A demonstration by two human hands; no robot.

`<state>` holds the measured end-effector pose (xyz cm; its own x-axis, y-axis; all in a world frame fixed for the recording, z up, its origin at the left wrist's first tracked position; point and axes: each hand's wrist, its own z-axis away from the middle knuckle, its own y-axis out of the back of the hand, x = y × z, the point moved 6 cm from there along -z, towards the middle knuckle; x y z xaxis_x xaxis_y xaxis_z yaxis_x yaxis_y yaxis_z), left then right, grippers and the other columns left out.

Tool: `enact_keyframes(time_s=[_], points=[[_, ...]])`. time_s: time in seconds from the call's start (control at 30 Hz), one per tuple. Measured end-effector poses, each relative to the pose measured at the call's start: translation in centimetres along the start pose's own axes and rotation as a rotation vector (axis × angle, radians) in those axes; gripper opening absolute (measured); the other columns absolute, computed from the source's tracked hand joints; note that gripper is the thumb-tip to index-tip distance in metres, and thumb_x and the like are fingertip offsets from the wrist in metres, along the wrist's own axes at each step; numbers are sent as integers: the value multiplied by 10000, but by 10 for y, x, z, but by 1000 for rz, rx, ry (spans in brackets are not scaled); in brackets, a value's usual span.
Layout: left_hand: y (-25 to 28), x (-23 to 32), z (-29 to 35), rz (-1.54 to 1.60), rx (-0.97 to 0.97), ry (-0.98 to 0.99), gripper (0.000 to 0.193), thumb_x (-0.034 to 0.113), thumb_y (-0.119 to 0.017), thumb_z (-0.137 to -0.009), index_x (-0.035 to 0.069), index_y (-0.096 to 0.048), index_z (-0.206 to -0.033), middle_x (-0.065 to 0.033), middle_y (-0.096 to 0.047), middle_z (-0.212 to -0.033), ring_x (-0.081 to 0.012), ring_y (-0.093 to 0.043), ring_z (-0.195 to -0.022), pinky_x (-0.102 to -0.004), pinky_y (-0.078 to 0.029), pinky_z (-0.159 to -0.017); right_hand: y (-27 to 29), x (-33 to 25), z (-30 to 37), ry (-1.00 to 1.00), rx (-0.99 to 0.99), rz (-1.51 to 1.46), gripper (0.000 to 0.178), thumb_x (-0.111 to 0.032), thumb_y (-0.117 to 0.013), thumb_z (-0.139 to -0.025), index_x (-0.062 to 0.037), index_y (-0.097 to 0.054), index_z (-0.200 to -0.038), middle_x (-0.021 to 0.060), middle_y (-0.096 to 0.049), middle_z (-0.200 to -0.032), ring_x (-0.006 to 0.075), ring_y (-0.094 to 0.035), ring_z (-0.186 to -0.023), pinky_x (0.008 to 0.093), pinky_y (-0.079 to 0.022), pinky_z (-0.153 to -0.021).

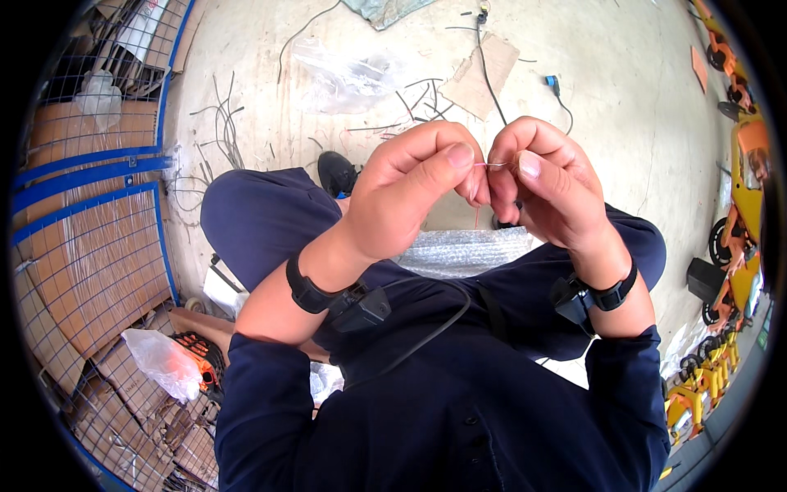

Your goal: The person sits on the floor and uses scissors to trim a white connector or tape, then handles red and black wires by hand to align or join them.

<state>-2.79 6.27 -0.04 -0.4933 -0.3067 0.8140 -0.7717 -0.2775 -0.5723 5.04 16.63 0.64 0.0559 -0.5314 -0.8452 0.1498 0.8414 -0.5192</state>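
Both hands are raised over my lap, fingertips almost meeting. My left hand (410, 182) is closed, with thumb and forefinger pinching a thin wire (494, 165). From the other side my right hand (559, 182) pinches the same wire between thumb and fingers. The short stretch between the thumbs looks pinkish at the left and bare and shiny at the right. Below the left fingertips hangs a fine red strand (477, 217); whether it belongs to that wire I cannot tell. Under the hands, between my knees, lies a silvery bubble-wrap sheet (467, 251). Black straps with small boxes circle both wrists.
Cable offcuts (422, 102), clear plastic (344, 78), a cardboard piece (484, 75) and a black cable with a blue connector (552, 82) lie on the floor ahead. A blue mesh cage (90, 160) holding cardboard stands left. Yellow-orange wheeled equipment (742, 197) lines the right.
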Motion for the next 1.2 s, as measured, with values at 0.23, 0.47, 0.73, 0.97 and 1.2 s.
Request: enact_keyframes(time_s=[0.23,0.47,0.73,0.97,1.2], points=[[2,12,0,-395,-50,-202,179,133,-491,-979,3,-552,-872,-42,-569,-828,-104,-536,-768,-252,-443,-720,1,-16,9,-8,106,443,107,-118,-642,-914,-17,-634,-949,-39,-583,-739,6,-435,-621,185,-359,-549],[4,28,0,-637,166,-379,147,102,-666,-860,13,-594,-952,-60,-582,-865,-123,-548,-779,-249,-446,-672,1,-22,12,38,145,628,65,-62,-641,-885,-23,-649,-936,-55,-548,-694,21,-431,-605,195,-363,-545],[-6,28,0,-1199,18,-550,180,29,-744,-764,19,-676,-929,-91,-639,-864,-168,-591,-713,-260,-465,-589,-4,-31,9,445,95,1121,134,4,-667,-768,-46,-639,-889,45,-588,-730,153,-538,-582,258,-445,-531],[-3,22,0,-1094,136,-326,63,44,-697,-798,16,-645,-822,-70,-614,-750,-169,-569,-622,-275,-458,-550,-2,-28,8,250,164,1142,84,-26,-685,-781,-64,-649,-847,14,-516,-586,125,-481,-500,249,-406,-482],[10,5,4,-312,185,196,137,113,-592,-944,-17,-610,-908,-53,-628,-780,-100,-600,-642,-231,-506,-591,-6,-27,13,221,198,952,53,-25,-673,-814,-55,-652,-852,-19,-555,-616,29,-455,-518,196,-378,-481]])
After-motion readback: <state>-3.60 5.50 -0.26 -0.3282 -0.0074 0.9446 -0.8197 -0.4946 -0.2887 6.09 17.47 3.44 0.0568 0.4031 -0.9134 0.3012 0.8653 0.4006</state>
